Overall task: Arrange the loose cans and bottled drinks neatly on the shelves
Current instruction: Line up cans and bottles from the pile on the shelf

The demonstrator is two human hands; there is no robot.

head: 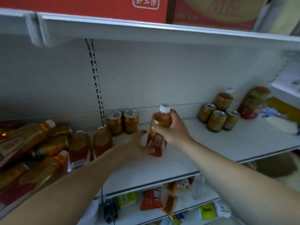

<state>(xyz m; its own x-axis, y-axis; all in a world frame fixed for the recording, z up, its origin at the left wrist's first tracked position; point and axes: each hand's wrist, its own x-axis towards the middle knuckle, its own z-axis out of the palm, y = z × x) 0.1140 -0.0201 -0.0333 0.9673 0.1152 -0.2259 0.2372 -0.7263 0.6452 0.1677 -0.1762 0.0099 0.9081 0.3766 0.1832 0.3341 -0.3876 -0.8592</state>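
An amber tea bottle (158, 140) with a white cap and red label stands upright on the white shelf (211, 148). My right hand (172, 129) grips its upper body. My left hand (138, 145) touches its base from the left, fingers spread. Two gold cans (122, 122) stand at the back by the slotted upright. Two upright bottles (89, 146) stand left of my left arm. A heap of bottles (32, 143) lies on its side at the far left. Three cans (216, 117) and two bottles (238, 101) cluster at the right.
Red cartons (113, 7) sit on the shelf above. Below, a lower shelf (183, 207) holds snack packets and tissue packs. White boxes and a pale bag (282, 124) sit at the shelf's right end.
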